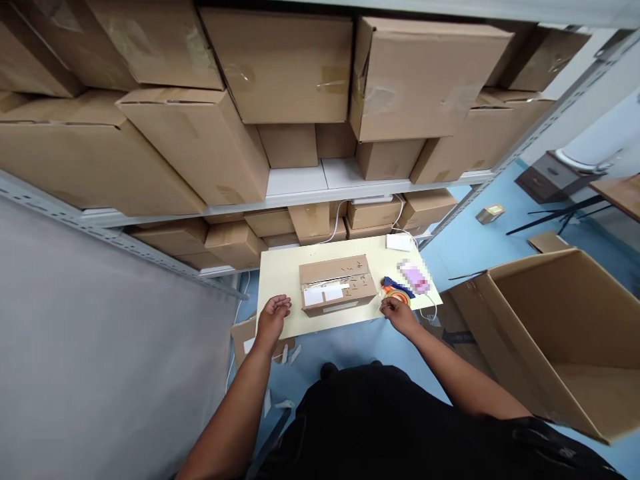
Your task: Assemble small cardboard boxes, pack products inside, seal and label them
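A closed cardboard box (334, 270) rests on the pale yellow table (285, 263), with white labels on its front top flap and handwritten marks beside them. To its left, my left hand (273, 321) hovers with fingers loosely bent and apart, holding nothing and not touching the box. My right hand (397, 315) is off the box's right side, fingers curled together; whether something small is between them is hidden. Just behind that hand lies a tape dispenser (399, 289) with blue and orange parts. A pink-purple item (415, 277), blurred out, lies farther right.
Metal shelving (300, 203) full of cardboard boxes (295, 67) stands ahead. A large open carton (520, 320) is on the blue floor at right. A white flat box (399, 242) and cables are at the table's back right. White scraps (285, 404) lie on the floor.
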### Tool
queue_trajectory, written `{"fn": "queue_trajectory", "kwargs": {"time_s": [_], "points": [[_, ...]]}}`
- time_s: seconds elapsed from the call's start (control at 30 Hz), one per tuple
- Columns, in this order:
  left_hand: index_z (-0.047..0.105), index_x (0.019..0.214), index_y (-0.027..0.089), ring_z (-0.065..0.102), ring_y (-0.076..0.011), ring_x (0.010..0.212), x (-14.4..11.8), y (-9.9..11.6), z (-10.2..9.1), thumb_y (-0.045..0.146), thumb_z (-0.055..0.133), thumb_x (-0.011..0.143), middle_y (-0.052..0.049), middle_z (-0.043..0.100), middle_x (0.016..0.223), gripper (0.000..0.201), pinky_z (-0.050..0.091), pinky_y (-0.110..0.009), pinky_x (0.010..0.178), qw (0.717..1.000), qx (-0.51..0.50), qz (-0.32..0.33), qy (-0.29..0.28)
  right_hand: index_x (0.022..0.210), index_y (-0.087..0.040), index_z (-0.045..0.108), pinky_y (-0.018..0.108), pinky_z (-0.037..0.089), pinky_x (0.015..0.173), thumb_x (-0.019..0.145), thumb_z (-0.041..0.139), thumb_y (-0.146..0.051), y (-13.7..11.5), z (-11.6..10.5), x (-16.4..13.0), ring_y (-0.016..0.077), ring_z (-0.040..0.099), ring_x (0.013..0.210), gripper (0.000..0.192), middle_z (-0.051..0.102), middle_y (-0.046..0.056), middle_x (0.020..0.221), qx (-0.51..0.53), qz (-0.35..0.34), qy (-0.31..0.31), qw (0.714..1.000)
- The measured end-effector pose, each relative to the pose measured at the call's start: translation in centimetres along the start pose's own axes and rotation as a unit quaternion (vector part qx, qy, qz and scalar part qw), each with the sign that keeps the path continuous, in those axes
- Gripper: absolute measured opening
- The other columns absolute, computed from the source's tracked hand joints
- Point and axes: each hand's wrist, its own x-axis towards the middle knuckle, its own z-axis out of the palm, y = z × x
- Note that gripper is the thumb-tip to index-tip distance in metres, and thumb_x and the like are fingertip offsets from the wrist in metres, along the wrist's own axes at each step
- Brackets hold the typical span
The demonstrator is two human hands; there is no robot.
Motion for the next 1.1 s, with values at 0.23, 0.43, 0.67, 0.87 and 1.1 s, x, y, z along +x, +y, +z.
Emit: {"fn": "queue_trajectory", "kwargs": {"time_s": [0.23,0.43,0.67,0.87,1.1], "points": [[0.065,0.107,0.02,0.071,-0.0236,0.1,1.1,4.9,1.6,0.039,0.071,0.073,-0.01,0.075,0.11,0.039,0.057,-0.038,0.088,0.999,-0.006,0.05,-0.006,0.089,-0.025,0.067,0.034,0.053,0.076,0.083,0.06,-0.045,0.3,-4.1,0.2,0.0233,0.066,0.082,0.022,0.072,0.002,0.086,-0.012,0.0,0.052,0.999],[0.067,0.104,0.021,0.069,-0.0242,0.104,2.0,8.6,6.4,0.036,0.072,0.075,-0.008,0.075,0.106,0.033,0.052,-0.042,0.1,0.993,0.042,0.101,-0.04,0.095,-0.023,0.07,0.032,0.051,0.077,0.079,0.061,-0.046,0.8,-9.9,7.2,0.0223,0.067,0.082,0.029,0.073,0.002,0.087,-0.048,0.013,0.092,0.995],[0.071,0.098,0.023,0.07,-0.0233,0.098,4.4,13.3,15.2,0.034,0.073,0.074,-0.005,0.076,0.1,0.027,0.053,-0.039,0.099,0.978,0.129,0.136,-0.088,0.097,-0.021,0.072,0.028,0.048,0.069,0.08,0.063,-0.039,2.6,-15.5,19.0,0.021,0.067,0.08,0.026,0.075,0.004,0.09,-0.091,0.061,0.098,0.989],[0.075,0.097,0.023,0.07,-0.0225,0.092,8.1,14.2,26.2,0.036,0.074,0.076,-0.004,0.077,0.097,0.025,0.055,-0.036,0.091,0.946,0.215,0.151,-0.19,0.106,-0.019,0.072,0.027,0.047,0.063,0.078,0.065,-0.038,6.5,-18.1,26.5,0.0211,0.069,0.079,0.034,0.076,0.008,0.095,-0.102,0.129,0.105,0.981],[0.075,0.093,0.022,0.072,-0.0242,0.089,14.6,10.4,38.8,0.032,0.078,0.072,-0.005,0.078,0.095,0.024,0.053,-0.033,0.083,0.897,0.364,0.052,-0.246,0.122,-0.017,0.07,0.029,0.052,0.069,0.081,0.065,-0.038,9.7,-18.0,30.7,0.0233,0.072,0.086,0.046,0.076,0.014,0.11,-0.093,0.172,0.078,0.978]]}}
